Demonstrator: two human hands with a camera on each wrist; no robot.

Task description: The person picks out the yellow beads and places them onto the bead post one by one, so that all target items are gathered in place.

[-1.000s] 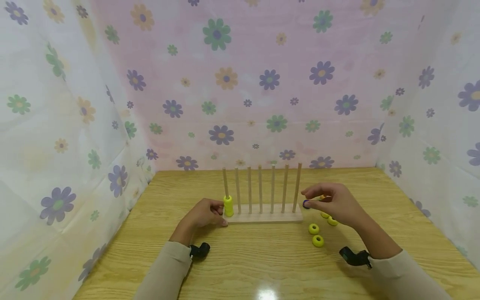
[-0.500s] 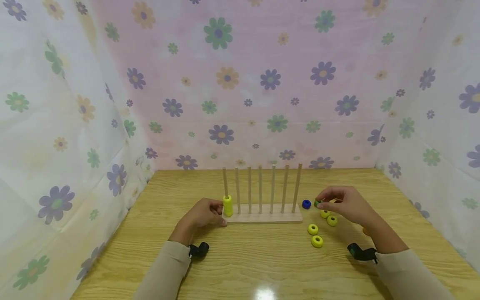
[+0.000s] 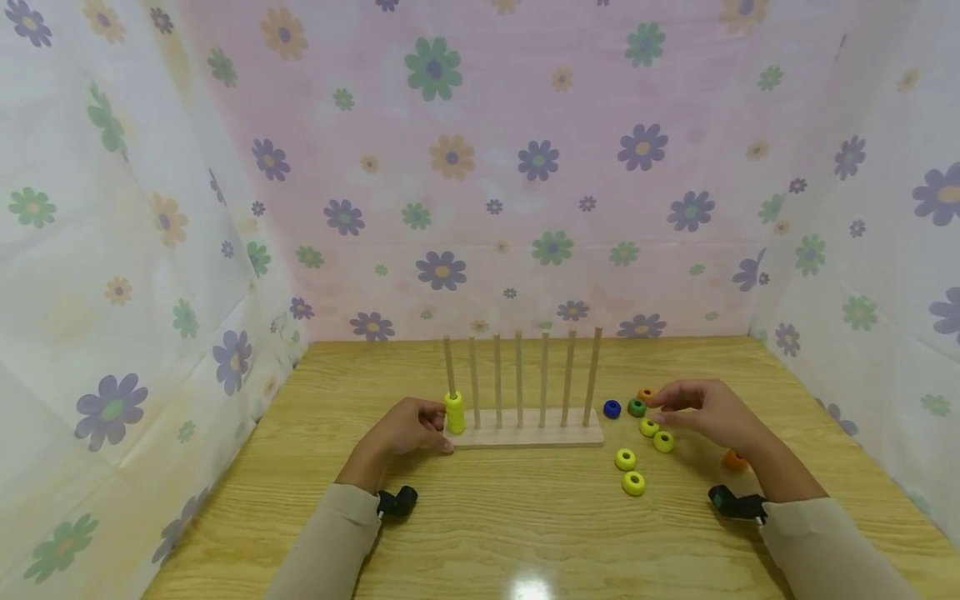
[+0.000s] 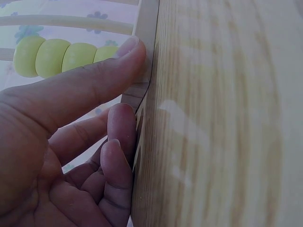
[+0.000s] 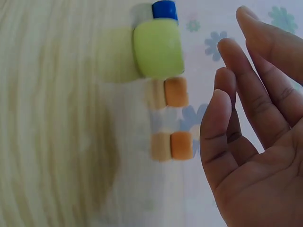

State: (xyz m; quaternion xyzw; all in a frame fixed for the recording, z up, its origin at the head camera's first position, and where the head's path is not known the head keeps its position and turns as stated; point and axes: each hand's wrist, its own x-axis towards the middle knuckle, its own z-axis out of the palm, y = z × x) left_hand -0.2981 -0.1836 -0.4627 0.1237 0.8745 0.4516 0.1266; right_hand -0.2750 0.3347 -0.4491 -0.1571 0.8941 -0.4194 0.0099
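A wooden peg rack [image 3: 525, 435] stands on the table with a row of upright dowels. Several yellow beads [image 3: 455, 415] are stacked on its leftmost dowel, and the left wrist view shows these stacked beads [image 4: 51, 59] side by side. My left hand [image 3: 405, 429] grips the left end of the rack's base, thumb on the front edge. Over the loose beads hovers my right hand [image 3: 708, 410], fingers extended and holding nothing. Just left of its fingertips lie a green bead [image 3: 636, 412] and an orange bead [image 3: 642, 395].
A blue bead [image 3: 611, 414] lies off the rack's right end. Several loose yellow beads [image 3: 633, 488] are scattered in front of it. Another orange bead [image 3: 732, 460] sits beside the right wrist. Flowered cloth [image 3: 510, 208] walls the table on its back and sides.
My right hand has let go of the blue bead, then the green one, leaving both on the table, and has shifted right. My left hand stays at the rack.
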